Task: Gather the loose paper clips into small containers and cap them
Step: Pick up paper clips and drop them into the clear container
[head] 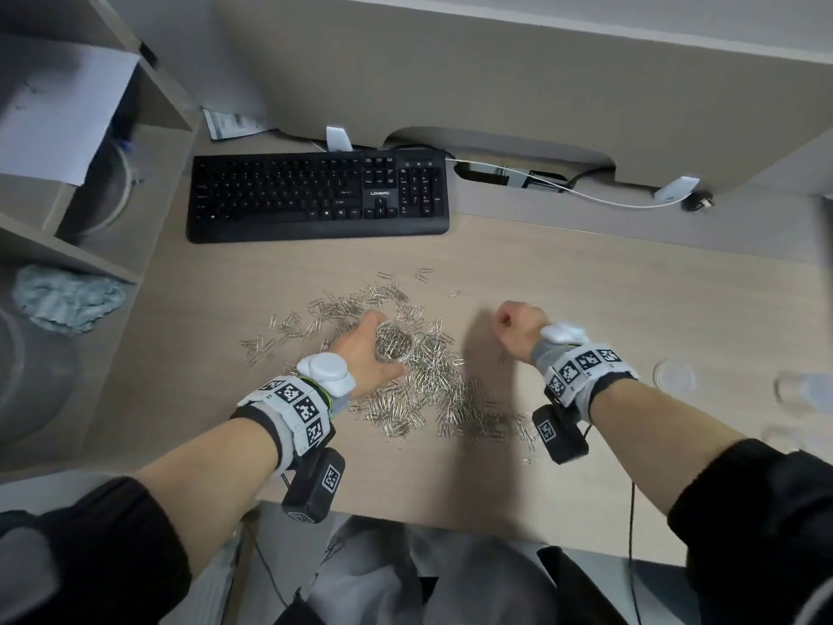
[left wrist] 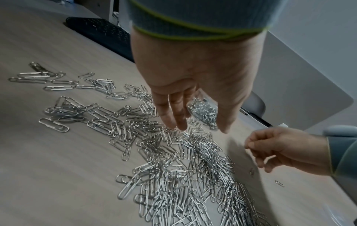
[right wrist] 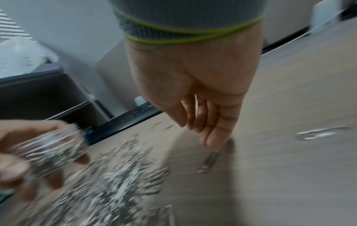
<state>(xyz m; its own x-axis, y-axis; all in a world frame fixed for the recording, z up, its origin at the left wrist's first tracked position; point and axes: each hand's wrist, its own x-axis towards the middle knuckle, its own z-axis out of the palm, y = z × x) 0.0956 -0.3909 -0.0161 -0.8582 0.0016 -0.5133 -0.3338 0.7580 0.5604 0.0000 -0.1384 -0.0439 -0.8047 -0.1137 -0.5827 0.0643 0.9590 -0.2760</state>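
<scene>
A wide pile of silver paper clips (head: 428,390) (left wrist: 173,160) (right wrist: 115,175) lies on the wooden desk (head: 586,281). My left hand (head: 356,354) (left wrist: 193,68) holds a small clear container (head: 395,342) (left wrist: 204,113) (right wrist: 50,151) just above the pile; the container is full of clips and has no cap on. My right hand (head: 518,329) (left wrist: 286,146) (right wrist: 203,107) hovers over bare desk to the right of the pile, fingers loosely bent, with nothing seen in it. A few stray clips (right wrist: 210,159) lie under it.
A clear round lid (head: 675,376) and blurred clear containers (head: 798,390) sit at the desk's right edge. A black keyboard (head: 315,196) lies behind the pile. Shelves with a blue cloth (head: 67,300) stand at the left. Cables run along the back.
</scene>
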